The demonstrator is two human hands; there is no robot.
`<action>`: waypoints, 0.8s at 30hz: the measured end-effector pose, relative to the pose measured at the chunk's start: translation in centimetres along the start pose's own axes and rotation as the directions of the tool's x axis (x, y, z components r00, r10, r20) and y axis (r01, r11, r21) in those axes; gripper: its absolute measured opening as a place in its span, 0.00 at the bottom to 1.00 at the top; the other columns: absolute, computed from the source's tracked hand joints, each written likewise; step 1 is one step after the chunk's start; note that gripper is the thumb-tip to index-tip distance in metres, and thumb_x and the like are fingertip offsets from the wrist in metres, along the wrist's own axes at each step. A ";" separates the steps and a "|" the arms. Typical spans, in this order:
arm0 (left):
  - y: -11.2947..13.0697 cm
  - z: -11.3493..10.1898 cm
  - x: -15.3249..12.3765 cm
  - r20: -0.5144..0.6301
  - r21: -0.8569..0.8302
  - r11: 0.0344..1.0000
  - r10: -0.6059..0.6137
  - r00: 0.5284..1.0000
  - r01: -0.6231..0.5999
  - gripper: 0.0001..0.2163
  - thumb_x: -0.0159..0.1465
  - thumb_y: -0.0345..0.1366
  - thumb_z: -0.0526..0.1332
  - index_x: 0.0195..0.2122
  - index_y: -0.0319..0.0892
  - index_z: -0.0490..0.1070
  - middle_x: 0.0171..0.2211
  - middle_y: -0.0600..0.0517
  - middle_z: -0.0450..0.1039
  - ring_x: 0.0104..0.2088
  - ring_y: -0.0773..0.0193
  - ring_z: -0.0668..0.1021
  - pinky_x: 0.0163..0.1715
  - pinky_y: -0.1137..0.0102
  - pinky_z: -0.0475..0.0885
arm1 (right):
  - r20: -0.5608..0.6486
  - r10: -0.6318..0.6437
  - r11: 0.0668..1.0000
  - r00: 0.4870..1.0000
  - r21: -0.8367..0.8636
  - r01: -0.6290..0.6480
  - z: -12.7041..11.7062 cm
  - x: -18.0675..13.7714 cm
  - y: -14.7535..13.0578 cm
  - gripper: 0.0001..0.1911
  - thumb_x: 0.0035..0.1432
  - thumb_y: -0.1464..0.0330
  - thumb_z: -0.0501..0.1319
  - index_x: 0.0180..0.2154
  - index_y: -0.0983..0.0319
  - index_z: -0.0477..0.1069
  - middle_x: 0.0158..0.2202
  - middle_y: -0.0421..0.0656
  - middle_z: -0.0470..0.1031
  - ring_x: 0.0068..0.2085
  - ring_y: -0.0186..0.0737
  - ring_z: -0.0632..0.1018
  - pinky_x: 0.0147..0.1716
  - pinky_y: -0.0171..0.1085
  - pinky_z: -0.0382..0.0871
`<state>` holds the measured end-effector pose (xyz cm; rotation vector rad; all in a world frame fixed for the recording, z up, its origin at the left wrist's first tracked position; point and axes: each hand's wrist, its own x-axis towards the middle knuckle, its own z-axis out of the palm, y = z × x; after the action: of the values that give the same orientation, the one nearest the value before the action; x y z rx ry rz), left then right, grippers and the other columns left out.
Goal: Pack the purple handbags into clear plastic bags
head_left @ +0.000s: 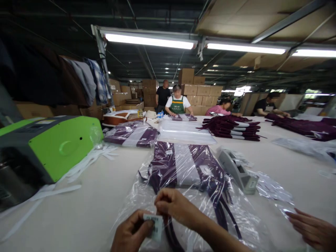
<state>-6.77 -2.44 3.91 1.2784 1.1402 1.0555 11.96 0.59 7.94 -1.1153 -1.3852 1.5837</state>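
My left hand (131,231) is closed on a small white printed label (154,229), thumb across its front. Just beside it, my right hand (178,208) is pinched closed, and what its fingertips hold, if anything, cannot be made out. Both hands hover over a clear plastic bag (131,206). Inside lies a folded dark purple garment (165,161) with a pale strip (185,164) across its middle and long purple ties trailing toward me. White stickers show on the package.
A grey tape dispenser (237,171) stands right of the bag, near another person's hand (312,225). At left is a green machine (65,143) with white strips (91,161). Stacked purple garments (231,127) and clear bags (183,132) lie farther back. Several people work beyond.
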 end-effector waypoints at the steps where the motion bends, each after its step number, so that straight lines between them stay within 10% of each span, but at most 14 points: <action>1: 0.2 -0.2 0.2 -0.019 0.000 1.000 -0.001 1.000 0.001 0.15 0.54 0.50 0.69 0.29 0.41 0.79 0.25 0.53 0.76 0.28 0.63 0.75 0.29 0.74 0.71 | -0.028 -0.022 1.000 0.999 -0.009 0.021 -0.2 -0.2 -0.3 0.13 0.53 0.61 0.66 0.33 0.63 0.70 0.24 0.37 0.74 0.22 0.32 0.72 0.23 0.32 0.64; 7: 1.2 -0.3 0.6 -0.028 0.038 0.999 0.033 0.999 -0.032 0.10 0.58 0.44 0.67 0.31 0.41 0.79 0.28 0.53 0.78 0.31 0.64 0.77 0.32 0.74 0.71 | 0.060 -0.084 0.990 0.995 -0.107 0.090 -1.4 -1.2 -1.7 0.14 0.55 0.62 0.68 0.41 0.63 0.75 0.36 0.41 0.78 0.36 0.35 0.76 0.36 0.34 0.67; 24: 2.3 0.9 1.1 0.011 0.344 0.909 0.244 0.970 -0.233 0.06 0.63 0.35 0.61 0.33 0.42 0.78 0.29 0.54 0.79 0.31 0.66 0.78 0.33 0.75 0.69 | -0.024 -0.155 0.886 0.988 -0.445 0.129 -0.8 -1.7 -1.9 0.01 0.52 0.72 0.66 0.30 0.63 0.75 0.26 0.38 0.75 0.29 0.34 0.73 0.28 0.32 0.63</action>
<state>-5.63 -1.44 6.08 1.7184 1.2531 1.0876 13.27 -0.49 10.04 -1.2735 -1.7996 1.1468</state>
